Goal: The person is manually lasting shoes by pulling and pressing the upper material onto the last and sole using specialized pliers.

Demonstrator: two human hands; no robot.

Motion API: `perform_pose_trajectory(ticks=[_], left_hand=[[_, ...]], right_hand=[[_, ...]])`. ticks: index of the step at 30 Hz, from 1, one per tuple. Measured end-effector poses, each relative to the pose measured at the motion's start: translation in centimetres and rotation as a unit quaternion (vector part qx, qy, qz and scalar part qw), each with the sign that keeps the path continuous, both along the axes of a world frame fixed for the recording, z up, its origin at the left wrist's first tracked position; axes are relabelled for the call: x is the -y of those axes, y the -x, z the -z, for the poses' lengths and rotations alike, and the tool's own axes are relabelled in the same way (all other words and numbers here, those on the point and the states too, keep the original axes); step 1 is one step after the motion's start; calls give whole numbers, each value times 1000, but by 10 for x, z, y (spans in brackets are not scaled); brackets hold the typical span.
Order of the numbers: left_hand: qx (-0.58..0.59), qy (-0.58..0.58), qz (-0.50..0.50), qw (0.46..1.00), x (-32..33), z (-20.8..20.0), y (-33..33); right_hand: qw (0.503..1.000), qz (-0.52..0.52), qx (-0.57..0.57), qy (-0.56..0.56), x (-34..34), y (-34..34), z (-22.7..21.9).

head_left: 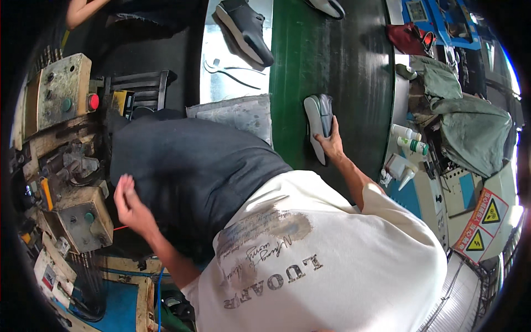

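Observation:
On the green conveyor belt point(290, 61), a grey shoe with a white sole point(314, 119) lies on its side. My right hand point(329, 143) grips its near end, thumb across the sole and fingers along the upper. Off to the left, my left hand point(130, 207) is empty, its fingers loosely bent beside the machine box. A dark shoe with a pale sole point(246, 32) rests on the white bench top point(235, 91). Nearer to me on that bench are metal pincers point(228, 69) with spread handles, and a worn grey pad point(243, 115) covers its near edge.
Control boxes with buttons point(63, 91) stand at left. Beyond the belt on the right are white bottles point(405, 131), a spouted bottle point(401, 169), green cloth point(473, 130) and a red shoe-like item point(408, 39). Another shoe point(330, 6) is farther up. Another person's arm point(83, 11) shows top left.

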State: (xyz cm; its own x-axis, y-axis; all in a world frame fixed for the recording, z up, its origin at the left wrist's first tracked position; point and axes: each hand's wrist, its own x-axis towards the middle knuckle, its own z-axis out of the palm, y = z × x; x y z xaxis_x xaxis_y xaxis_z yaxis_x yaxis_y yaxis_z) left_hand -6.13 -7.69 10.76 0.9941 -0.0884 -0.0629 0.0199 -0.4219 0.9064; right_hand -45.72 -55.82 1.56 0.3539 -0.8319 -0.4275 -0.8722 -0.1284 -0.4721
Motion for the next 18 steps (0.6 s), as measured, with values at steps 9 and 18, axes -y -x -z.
perform_pose_trajectory(ticks=[9,18], left_hand=[[-262,319,307,858,235,-16,43],[-138,479,66,865,163,-49,1]], right_hand=[[882,-17,384,-274,-27,-194,-126],[865,-207,371,-267,-151,-369,-153]])
